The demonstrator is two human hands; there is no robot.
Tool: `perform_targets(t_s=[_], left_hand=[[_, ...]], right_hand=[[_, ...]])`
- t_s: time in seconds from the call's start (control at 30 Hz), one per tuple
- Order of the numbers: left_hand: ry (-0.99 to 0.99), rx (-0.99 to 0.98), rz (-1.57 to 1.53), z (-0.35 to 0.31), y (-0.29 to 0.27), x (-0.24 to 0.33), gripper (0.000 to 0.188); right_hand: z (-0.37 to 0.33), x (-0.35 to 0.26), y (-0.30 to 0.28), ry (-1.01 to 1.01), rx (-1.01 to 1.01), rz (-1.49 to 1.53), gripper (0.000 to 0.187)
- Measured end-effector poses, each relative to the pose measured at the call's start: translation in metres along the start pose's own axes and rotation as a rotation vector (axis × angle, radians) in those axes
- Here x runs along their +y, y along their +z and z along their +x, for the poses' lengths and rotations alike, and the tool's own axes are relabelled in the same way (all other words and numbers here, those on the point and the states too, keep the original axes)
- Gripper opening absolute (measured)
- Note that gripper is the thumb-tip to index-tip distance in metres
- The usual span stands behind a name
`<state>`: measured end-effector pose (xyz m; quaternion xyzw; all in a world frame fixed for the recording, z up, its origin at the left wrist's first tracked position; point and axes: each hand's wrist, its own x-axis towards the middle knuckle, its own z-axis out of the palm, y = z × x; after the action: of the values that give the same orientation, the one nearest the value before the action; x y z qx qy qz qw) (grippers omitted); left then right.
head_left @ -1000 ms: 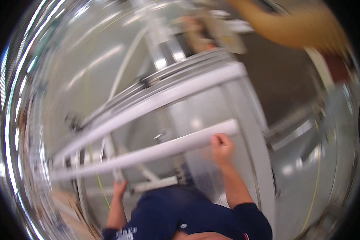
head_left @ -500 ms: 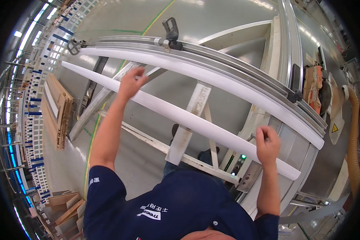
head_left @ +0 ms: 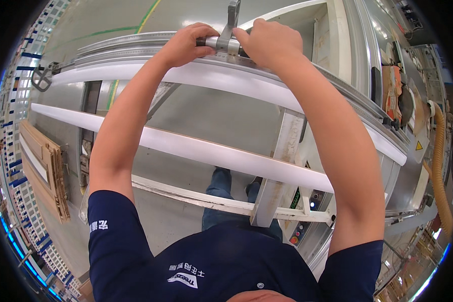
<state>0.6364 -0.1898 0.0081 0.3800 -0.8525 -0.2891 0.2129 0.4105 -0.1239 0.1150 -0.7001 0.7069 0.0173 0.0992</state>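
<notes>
A metal stop (head_left: pixel 228 44) with an upright arm rides on the grey aluminium fence rail (head_left: pixel 121 44) at the far side. From its left, my left hand (head_left: pixel 189 45) has fingers and thumb closed round the stop's dark knob (head_left: pixel 202 46). My right hand (head_left: pixel 273 43) is bent round the stop's right side, thumb against the metal; what its fingers grip is hidden behind the hand. Under my forearms lie two long white strips: the far strip (head_left: pixel 226 79) runs along the rail, and the near strip (head_left: pixel 211 151) crosses the machine's supports.
A second stop (head_left: pixel 41 78) sits at the rail's left end. Pale support beams (head_left: pixel 279 166) and a control panel (head_left: pixel 307 206) are below the strips. Stacked boards (head_left: pixel 43 173) stand at left. A ribbed tan hose (head_left: pixel 438 151) hangs at right.
Both hands have moved forward, from above the near white strip to the stop on the rail. My left hand has closed on its knob. The whole view has shifted too.
</notes>
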Motion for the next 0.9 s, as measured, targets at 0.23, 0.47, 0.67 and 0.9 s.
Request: perform_targets(t_s=[0.23,0.47,0.67,0.9], left_hand=[[0.071,0.045,-0.069,0.003,0.006,-0.019,0.038],[0.023,0.033,-0.057,-0.001,0.004,-0.021,0.040],[0.031,0.003,-0.013,-0.001,0.000,-0.024,0.043],[0.117,0.034,0.058,0.004,0.001,-0.022,0.045]], right_hand=[[0.018,0.010,0.012,-0.349,0.060,-0.267,0.030],[0.023,0.028,0.023,-0.776,0.318,-0.265,0.026],[0.012,0.034,0.012,-0.575,0.124,-0.218,0.032],[0.010,0.024,0.016,-0.526,0.290,-0.100,0.055]])
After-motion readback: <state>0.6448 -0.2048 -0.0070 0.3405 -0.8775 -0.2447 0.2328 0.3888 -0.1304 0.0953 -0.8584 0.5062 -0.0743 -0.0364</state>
